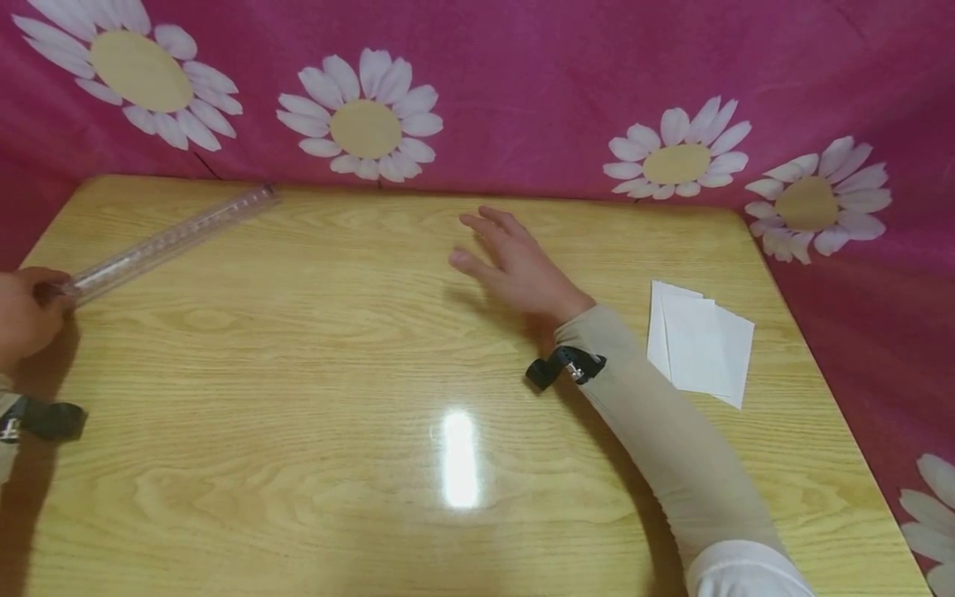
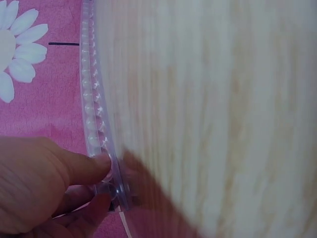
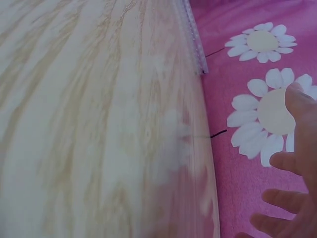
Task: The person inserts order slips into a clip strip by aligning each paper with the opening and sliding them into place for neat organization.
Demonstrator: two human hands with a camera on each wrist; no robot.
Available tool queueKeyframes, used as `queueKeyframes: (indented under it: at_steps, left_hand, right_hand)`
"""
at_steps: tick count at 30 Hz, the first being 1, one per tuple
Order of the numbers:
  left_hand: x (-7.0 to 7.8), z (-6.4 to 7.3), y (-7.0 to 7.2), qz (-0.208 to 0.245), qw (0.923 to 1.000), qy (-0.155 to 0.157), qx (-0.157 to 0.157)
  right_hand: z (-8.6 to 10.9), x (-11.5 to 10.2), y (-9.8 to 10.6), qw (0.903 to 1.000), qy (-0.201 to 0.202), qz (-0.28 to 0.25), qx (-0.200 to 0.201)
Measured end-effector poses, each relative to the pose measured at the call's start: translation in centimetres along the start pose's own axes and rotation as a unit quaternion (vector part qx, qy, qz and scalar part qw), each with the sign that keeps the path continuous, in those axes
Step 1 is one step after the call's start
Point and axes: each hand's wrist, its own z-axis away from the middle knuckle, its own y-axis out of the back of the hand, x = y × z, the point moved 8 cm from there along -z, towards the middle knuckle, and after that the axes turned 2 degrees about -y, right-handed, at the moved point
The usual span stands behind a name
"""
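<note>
At the table (image 1: 298, 398), left grip (image 1: 26, 319) pinching a clear plastic strip (image 1: 170, 243), right grip (image 1: 522, 272) spread

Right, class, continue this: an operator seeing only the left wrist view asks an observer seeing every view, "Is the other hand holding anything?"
Observer: No, the right hand is empty.
Operator: Does anything lie on the right of the table?
Observer: Yes, a few overlapping white sheets.
Operator: And the clear plastic strip in the left hand: where's its far end?
Observer: Near the table's back edge, in the head view.
</note>
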Motion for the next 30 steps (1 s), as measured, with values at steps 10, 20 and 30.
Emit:
queueKeyframes:
  at_steps: [10,20,30]
  left_hand:
    - [-0.5,0.3,0.0,0.005,0.9999,0.004,0.014]
    - [0.1,0.0,0.4,-0.020,0.9995,-0.021,0.013]
    - [-0.8,0.1,0.0,-0.018,0.9996,-0.011,-0.019]
  right_hand:
    - [-1.5,-1.3,-1.4,0.9998,0.008,0.003,-0.016]
    - [-3.2,-2.9,-2.2,0.9997,0.022,0.003,-0.003]
    - [-4.7,-4.4,-3.3,0.9993,0.033,0.011,-0.013]
